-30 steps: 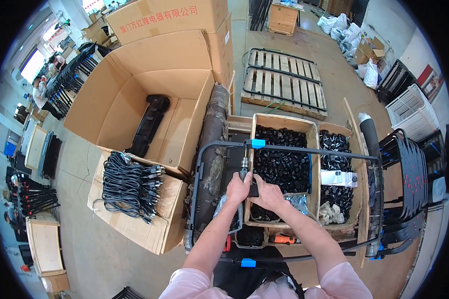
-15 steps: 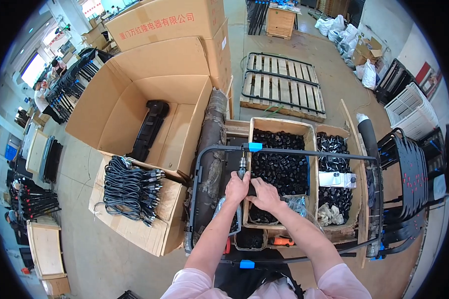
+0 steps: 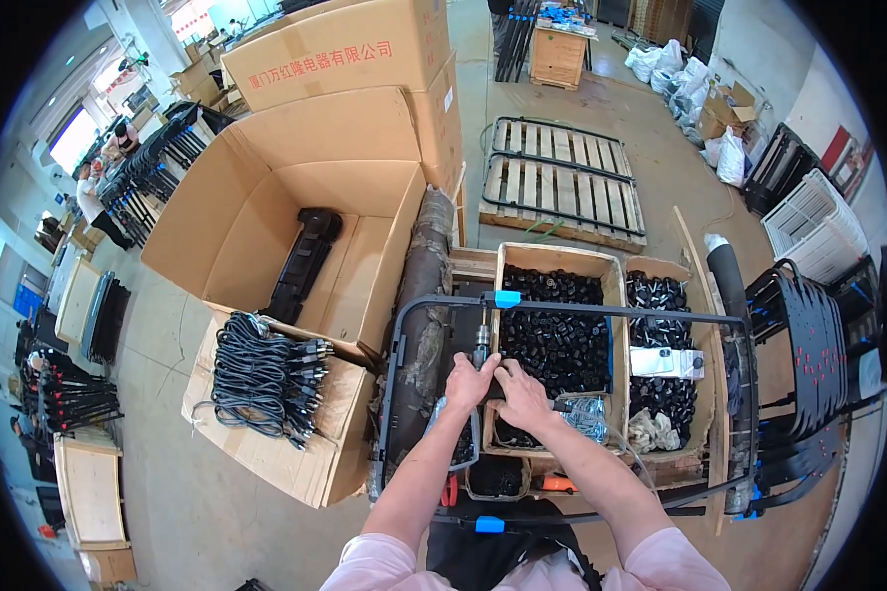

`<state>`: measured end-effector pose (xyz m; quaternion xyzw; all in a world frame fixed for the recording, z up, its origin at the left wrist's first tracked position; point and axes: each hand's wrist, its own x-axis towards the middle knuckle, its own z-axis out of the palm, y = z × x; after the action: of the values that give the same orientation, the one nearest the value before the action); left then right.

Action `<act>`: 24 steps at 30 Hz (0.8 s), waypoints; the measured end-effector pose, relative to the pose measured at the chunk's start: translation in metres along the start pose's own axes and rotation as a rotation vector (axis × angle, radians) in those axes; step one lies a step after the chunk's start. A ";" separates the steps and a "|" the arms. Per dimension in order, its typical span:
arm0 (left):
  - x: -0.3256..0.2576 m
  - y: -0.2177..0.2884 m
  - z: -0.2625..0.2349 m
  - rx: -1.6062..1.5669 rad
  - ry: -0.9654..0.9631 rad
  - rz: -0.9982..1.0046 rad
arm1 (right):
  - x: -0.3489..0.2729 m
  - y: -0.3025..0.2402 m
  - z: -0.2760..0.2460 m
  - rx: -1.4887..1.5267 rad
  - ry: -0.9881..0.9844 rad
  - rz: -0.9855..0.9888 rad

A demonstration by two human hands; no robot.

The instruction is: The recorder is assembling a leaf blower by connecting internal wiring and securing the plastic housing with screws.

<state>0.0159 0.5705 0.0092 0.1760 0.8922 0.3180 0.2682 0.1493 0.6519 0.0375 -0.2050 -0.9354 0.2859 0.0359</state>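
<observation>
Both hands are closed around a power drill, its body mostly hidden by my fingers. My left hand wraps its left side; my right hand grips from the right. The drill's chuck and thin bit point away from me, toward the far bar of a black tubular metal frame. A blue clip sits on that bar just beside the bit's tip; whether the tip touches is too small to tell. Another blue clip is on the near bar. The frame lies across a padded roll and wooden bins.
Under the frame are a bin of black plastic parts and a bin of black-ended pieces with a white box on top. To the left, bundled black cables lie on a carton, beside an open cardboard box. A pallet lies beyond.
My hands and the drill have drawn back slightly toward me from the far bar. The whole view has also shifted a little.
</observation>
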 end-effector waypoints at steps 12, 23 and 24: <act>-0.012 -0.011 0.002 0.049 0.075 0.084 | -0.018 -0.008 0.001 -0.085 0.009 -0.034; -0.031 0.021 0.016 0.159 0.154 0.215 | -0.029 0.023 -0.021 -0.157 0.030 -0.036; -0.030 0.023 0.017 0.163 0.157 0.226 | -0.029 0.024 -0.021 -0.153 0.036 -0.035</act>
<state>0.0534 0.5806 0.0239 0.2712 0.9077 0.2855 0.1452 0.1882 0.6697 0.0432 -0.1958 -0.9572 0.2092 0.0422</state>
